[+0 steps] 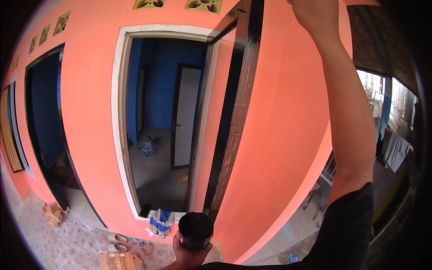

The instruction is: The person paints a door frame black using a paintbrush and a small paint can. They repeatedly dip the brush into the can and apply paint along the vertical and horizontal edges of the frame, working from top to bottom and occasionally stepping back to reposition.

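Observation:
My left hand [189, 257] is wrapped round a dark, round open container [196, 230] at the lower middle. Its inside looks black. My right arm reaches up along the right side, and my right hand [312, 11] is cut off by the top edge, so its fingers and anything in them are hidden. Left of that hand, a swung-out glazed window sash [228, 148] stands on edge. Glossy black covers part of its frame, while the outer edge shows worn brown. The sash belongs to an opening with a whitish surround [118, 117].
A salmon wall [288, 112] fills the middle. A striped cloth or bag [161, 221] lies below the opening. Slippers [118, 243], a wooden stool-like piece [120, 261] and wood blocks [54, 214] are on the floor. Inside stands a water jug [147, 146]. Cloths [397, 150] hang at right.

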`<state>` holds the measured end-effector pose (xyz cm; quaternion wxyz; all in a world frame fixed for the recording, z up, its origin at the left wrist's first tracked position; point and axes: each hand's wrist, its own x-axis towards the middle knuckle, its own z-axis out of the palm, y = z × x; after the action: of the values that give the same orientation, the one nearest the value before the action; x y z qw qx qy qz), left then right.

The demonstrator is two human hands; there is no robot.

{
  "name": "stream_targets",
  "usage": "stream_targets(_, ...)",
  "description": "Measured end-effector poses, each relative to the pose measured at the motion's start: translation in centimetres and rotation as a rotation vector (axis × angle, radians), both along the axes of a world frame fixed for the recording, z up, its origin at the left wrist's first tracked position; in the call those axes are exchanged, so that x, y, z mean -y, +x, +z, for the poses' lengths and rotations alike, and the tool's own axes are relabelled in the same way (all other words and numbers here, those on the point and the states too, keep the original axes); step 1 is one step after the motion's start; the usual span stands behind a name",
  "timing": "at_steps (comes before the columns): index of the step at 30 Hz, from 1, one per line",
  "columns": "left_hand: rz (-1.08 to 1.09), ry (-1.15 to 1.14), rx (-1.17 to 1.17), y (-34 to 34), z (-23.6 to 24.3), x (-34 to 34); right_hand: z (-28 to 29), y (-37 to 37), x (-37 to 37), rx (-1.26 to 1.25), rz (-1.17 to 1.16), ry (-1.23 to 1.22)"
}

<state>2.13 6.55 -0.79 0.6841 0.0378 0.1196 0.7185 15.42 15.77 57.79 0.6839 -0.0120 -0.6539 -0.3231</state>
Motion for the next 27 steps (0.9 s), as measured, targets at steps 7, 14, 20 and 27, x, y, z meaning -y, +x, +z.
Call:
stream_targets(7, -0.012, -0.025, 0.003, -0.1, 0.7, 0.2, -11.2, 1.6, 0.4, 0.278, -0.069, -0.282)
stream_targets(14, -0.011, -0.001, 0.040, -0.3, 0.5, 0.2, -9.3, 1.5, 0.7, 0.300, -0.173, -0.280)
stream_targets(20, -0.004, -0.011, 0.023, -0.1, 0.3, -0.2, -0.8, -0.3, 0.2, -0.047, -0.016, 0.094)
stream_targets(27, -0.022, -0.001, 0.023, -0.3, 0.0, -0.5, -11.6, 1.3, -0.2, 0.219, -0.060, -0.281)
